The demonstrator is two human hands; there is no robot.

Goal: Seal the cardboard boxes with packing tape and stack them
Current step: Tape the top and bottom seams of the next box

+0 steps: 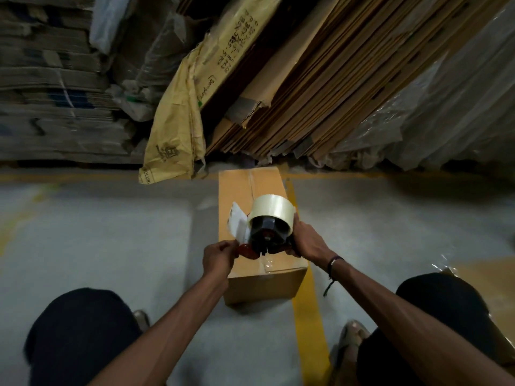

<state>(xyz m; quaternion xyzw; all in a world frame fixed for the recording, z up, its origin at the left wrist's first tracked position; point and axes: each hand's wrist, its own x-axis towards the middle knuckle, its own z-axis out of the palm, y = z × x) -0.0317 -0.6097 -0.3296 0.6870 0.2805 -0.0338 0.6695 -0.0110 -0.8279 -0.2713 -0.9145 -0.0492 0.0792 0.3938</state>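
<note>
Cardboard box (250, 196) closed; both hands hold tape dispenser (267, 232).

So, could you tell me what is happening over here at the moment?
A person is crouched on the floor over a closed cardboard box, getting a tape dispenser ready. The right hand holds the dispenser by its handle just above the box top, with the roll of clear tape on it. The left hand pinches at the dispenser's front end, apparently the loose tape end. Some tape already shows at the box's near edge. Flattened cardboard sheets lean behind.
</note>
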